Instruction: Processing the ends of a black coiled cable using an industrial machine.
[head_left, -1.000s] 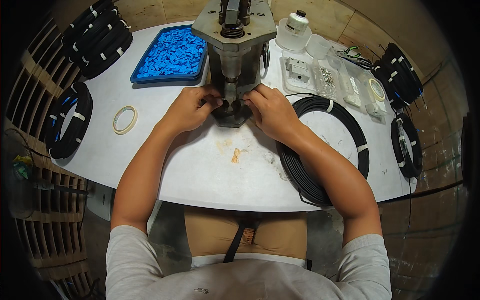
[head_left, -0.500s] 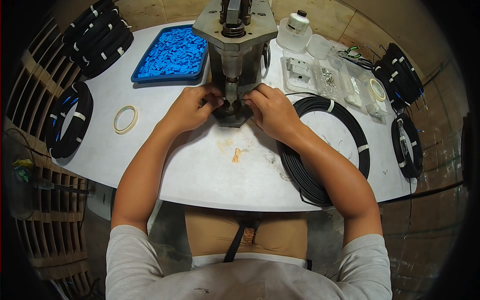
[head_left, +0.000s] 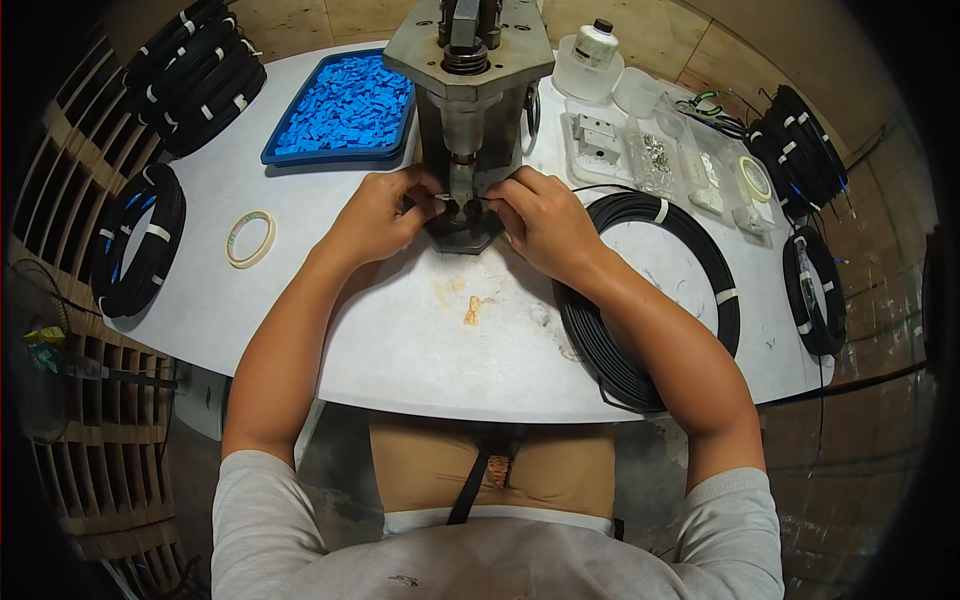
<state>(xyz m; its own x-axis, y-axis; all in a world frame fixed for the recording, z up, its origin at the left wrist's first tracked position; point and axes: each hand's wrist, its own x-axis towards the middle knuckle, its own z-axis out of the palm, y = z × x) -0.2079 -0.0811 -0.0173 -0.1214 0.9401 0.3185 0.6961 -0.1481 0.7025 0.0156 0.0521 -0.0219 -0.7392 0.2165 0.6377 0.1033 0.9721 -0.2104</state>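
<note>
A metal bench press (head_left: 468,120) stands at the middle of the far side, its ram down over a dark, notched lower die. Both hands meet at that die, one on each side. My left hand (head_left: 388,218) is closed in a pinch at the die's left; a small pale bit shows by its fingertips, too small to name. On the other side my right hand (head_left: 548,222) pinches the thin end of a black cable, which runs behind the hand from a large coil (head_left: 728,270) lying under my right forearm.
Blue small parts fill a dark blue tray (head_left: 268,154) left of the press. A tape roll (head_left: 250,239) and tied cable coils (head_left: 140,240) lie further left. At right are a plastic tray of metal parts (head_left: 655,160), a white bottle (head_left: 597,45) and more coils (head_left: 815,290).
Hardly anything differs. Both hands stay pinched at the die, with only a slight shift of the fingers.
</note>
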